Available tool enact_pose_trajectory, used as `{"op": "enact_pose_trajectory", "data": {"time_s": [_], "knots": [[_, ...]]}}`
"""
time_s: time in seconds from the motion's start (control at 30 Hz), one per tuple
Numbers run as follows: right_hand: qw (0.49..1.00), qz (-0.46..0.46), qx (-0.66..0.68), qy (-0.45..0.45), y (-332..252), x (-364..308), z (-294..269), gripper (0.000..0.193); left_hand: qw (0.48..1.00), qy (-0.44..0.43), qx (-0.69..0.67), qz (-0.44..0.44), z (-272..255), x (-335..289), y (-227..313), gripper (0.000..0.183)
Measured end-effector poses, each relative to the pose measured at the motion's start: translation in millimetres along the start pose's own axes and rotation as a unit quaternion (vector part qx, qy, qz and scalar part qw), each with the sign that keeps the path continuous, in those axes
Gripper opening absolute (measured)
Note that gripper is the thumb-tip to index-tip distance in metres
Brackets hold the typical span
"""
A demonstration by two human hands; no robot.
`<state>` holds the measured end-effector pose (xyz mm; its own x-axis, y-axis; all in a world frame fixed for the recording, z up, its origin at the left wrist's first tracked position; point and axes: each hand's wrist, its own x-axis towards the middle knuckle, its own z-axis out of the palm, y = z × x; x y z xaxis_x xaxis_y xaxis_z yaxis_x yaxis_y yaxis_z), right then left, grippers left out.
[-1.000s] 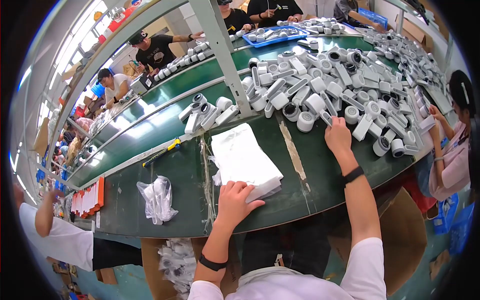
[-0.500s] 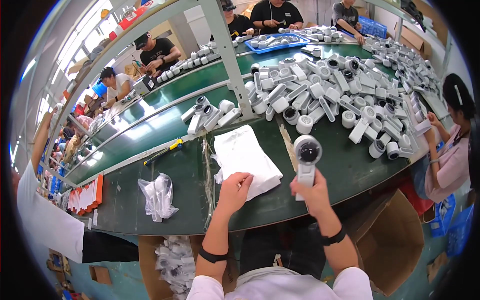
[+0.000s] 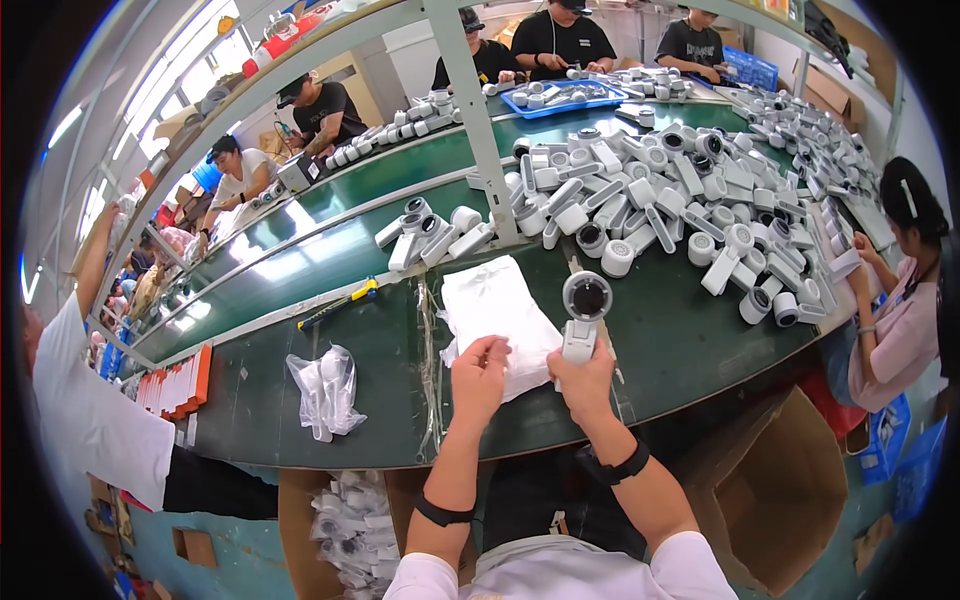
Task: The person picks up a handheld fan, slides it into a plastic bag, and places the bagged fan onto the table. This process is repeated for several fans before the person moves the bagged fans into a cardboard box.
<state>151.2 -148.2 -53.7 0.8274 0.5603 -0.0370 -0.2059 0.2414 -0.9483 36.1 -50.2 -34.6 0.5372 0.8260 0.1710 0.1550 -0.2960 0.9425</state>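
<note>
My right hand (image 3: 583, 380) is closed round the handle of a light grey handheld fan (image 3: 578, 343). The fan stands upright in my grip, its round head with a dark centre at the top. A stack of thin white bags (image 3: 505, 310) lies flat on the green bench in front of me. Over the stack's near left part is my left hand (image 3: 480, 375), thumb and fingertips pressed together. Whether a bag's edge is caught between them is too small to tell.
A big heap of similar fans (image 3: 640, 190) covers the bench's far right. Left lie a yellow-and-black tool (image 3: 338, 303) and a clear bag of white parts (image 3: 325, 392). An open cardboard box (image 3: 775, 490) stands at lower right. A co-worker (image 3: 900, 290) sits at the right.
My right hand has brought the fan left and nearer to the white bags. My left hand stays at the stack with its fingers together. The whole view has shifted slightly.
</note>
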Motion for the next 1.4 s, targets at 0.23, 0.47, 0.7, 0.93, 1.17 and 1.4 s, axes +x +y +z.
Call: {"op": "enact_pose_trajectory", "data": {"time_s": [0.23,0.47,0.7,0.93,1.17,1.4], "knots": [[0.997,-0.037,-0.068,-0.003,-9.1,-15.6,-19.9,0.029,0.946,0.037,-0.299,-0.118,1.6,-0.4,7.4,0.017],[0.957,0.041,-0.151,-0.243,-66.5,-28.1,-80.7,0.037,0.988,0.003,-0.114,-0.1,8.2,-0.7,10.2,0.021],[0.804,0.008,-0.439,-0.402,-73.1,-5.6,-77.8,0.1,0.999,-0.026,-0.007,0.023,0.4,0.5,9.6,0.02],[0.753,0.01,-0.483,-0.447,-70.6,18.7,-55.2,0.068,0.99,-0.119,0.05,0.062,-22.7,0.5,15.1,0.015],[0.838,-0.005,-0.431,-0.335,-45.8,10.8,-58.3,0.06,0.973,-0.097,0.163,0.129,-32.0,-3.7,26.0,0.012],[0.867,0.055,-0.436,-0.235,-33.6,-11.4,-38.8,0.06,0.958,-0.08,0.175,0.213,-10.5,-18.6,32.6,0.009]]}}
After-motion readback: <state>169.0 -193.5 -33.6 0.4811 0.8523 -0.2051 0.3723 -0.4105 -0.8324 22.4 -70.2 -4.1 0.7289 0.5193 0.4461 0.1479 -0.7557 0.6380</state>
